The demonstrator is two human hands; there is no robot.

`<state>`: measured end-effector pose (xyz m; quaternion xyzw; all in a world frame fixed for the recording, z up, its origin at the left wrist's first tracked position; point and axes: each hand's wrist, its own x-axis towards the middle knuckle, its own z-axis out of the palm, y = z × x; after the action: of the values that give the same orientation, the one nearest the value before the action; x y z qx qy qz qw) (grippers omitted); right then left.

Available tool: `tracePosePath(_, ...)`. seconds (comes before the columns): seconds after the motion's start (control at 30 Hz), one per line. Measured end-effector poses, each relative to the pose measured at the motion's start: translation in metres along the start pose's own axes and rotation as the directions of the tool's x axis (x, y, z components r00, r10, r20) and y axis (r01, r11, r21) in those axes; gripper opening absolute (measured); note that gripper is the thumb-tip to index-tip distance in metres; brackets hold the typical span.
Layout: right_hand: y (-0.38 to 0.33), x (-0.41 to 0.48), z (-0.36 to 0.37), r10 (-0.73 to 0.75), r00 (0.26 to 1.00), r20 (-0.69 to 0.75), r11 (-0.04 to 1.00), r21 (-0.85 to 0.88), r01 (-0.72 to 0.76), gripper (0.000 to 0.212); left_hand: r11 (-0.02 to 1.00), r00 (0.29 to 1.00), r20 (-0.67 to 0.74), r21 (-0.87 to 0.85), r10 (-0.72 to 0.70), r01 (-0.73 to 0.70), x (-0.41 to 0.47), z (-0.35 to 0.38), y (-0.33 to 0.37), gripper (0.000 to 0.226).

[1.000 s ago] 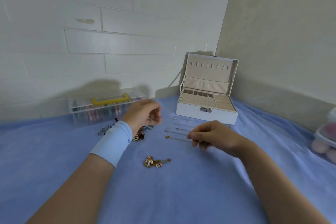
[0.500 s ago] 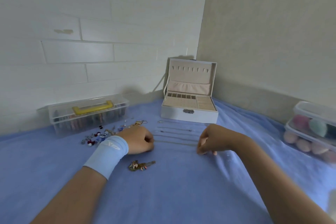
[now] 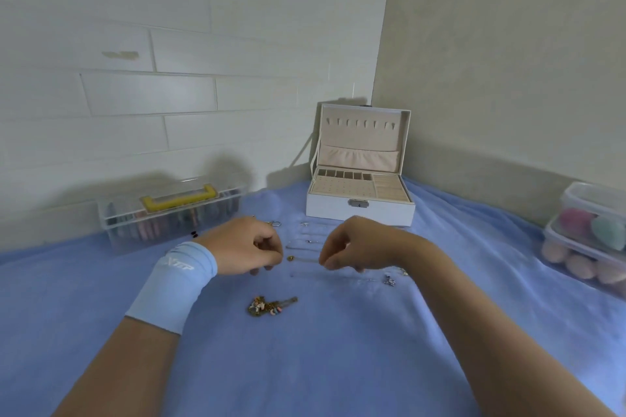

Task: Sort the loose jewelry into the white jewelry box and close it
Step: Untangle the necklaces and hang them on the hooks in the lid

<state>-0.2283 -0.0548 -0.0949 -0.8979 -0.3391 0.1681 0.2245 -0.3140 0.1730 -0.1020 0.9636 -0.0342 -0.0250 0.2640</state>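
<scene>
Thin chain [image 3: 305, 260]: low over blue surface [image 3: 338, 366], right hand [image 3: 352, 245] pinching one end; left hand [image 3: 250, 247], at the pile [image 3: 276, 223] a second ago, now pinching the other. Ready for white jewelry box [image 3: 359, 211], open behind.

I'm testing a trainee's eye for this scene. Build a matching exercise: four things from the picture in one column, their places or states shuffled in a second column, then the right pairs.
Column one
1. white jewelry box
2. clear plastic case with yellow handle
3. beaded charm piece
4. light blue wristband

Column two
A. worn on the left wrist
B. lying loose on the blue cloth
C. lid raised, compartments showing
D. lid on, at the left along the brick wall

Pairs: 1-C, 2-D, 3-B, 4-A
</scene>
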Motion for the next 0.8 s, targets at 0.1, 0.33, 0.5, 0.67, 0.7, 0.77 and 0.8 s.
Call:
tracePosePath(0.1,-0.019,0.012,0.021,-0.042,0.990,0.137,0.997,-0.052,0.049,0.018,0.999,0.987,0.157,0.037,-0.028,0.022,-0.004,-0.001,0.003,0.008)
tracePosePath(0.33,-0.020,0.022,0.046,-0.099,0.988,0.118,0.995,0.038,0.095,0.007,0.985,0.928,0.352,0.158,-0.124,0.071,-0.004,-0.003,-0.008,0.014)
tracePosePath(0.5,-0.013,0.016,0.040,-0.107,0.994,0.034,0.935,0.342,0.089,0.014,0.976,0.929,0.340,0.199,-0.148,0.083,-0.001,-0.002,-0.008,0.004)
tracePosePath(0.67,-0.013,0.019,0.037,-0.167,0.981,-0.102,0.724,0.662,0.192,0.020,0.995,0.963,0.254,0.073,-0.089,0.073,0.000,0.002,-0.006,0.008)
tracePosePath(0.7,-0.013,0.020,0.037,-0.172,0.976,-0.130,0.686,0.696,0.214,0.022,0.998,0.976,0.210,-0.023,-0.052,0.058,0.002,0.003,-0.003,0.009)
tracePosePath(0.77,-0.013,0.022,0.038,-0.175,0.968,-0.181,0.632,0.733,0.252,0.026,0.956,0.989,0.145,-0.293,0.015,0.028,0.004,0.004,0.001,0.012)
tracePosePath(0.8,-0.013,0.022,0.037,-0.171,0.964,-0.203,0.614,0.743,0.265,0.027,0.910,0.989,0.142,-0.414,0.041,0.022,0.003,0.004,0.003,0.012)
